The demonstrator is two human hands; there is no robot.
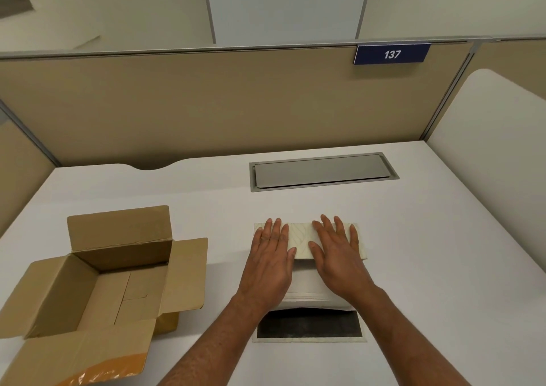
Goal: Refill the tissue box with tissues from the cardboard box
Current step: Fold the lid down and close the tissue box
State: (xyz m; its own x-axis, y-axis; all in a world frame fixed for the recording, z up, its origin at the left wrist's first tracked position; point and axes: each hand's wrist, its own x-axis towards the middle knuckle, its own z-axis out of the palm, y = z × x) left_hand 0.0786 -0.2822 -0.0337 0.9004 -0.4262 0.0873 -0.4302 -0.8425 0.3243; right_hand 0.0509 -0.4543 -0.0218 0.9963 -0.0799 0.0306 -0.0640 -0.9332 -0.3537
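The cream tissue box [300, 239] lies on the white desk [428, 252] in front of me, with a patterned surface showing between my hands. A white stack of tissues [307, 285] sticks out of its near end. Its open flap [308, 326], dark inside, lies flat on the desk toward me. My left hand [270, 260] and my right hand [336, 252] rest flat, fingers spread, on the box and the tissues. The brown cardboard box [118, 282] stands open to the left, and its inside looks empty.
A grey cable-tray lid [322, 171] is set into the desk behind the tissue box. Tan partition walls [206, 105] close off the back and left, with a blue "137" sign [392, 54] on top. A white side panel [487, 125] rises at the right.
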